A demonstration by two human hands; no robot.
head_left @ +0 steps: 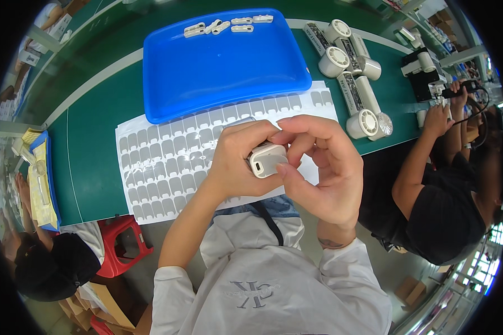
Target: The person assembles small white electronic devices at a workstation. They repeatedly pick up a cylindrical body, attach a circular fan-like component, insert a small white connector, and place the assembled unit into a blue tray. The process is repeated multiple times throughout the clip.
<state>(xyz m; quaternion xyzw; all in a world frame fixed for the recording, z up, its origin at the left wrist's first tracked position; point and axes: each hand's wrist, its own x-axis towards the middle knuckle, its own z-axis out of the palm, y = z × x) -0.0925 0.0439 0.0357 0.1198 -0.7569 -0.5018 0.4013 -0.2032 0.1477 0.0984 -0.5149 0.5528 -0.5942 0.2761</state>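
My left hand (232, 159) is wrapped round a white device (261, 153) with a rounded end and a small dark port; most of its body is hidden by the fingers. A smooth grey sticker (274, 163) lies on its face beside the port. My right hand (327, 167) is curled at the device's right side, with the thumb tip pressing on the sticker's edge and the index finger arched over to the top. Beneath both hands is a white sheet of grey stickers (162, 178), set in rows and partly covered by my hands and arms.
A blue tray (218, 72) stands beyond the sheet, with several small white parts (242, 25) at its far edge. Several white handheld fans (352, 84) lie to its right on the green table (95, 128). Co-workers sit on both sides; a red stool (123, 251) is at left.
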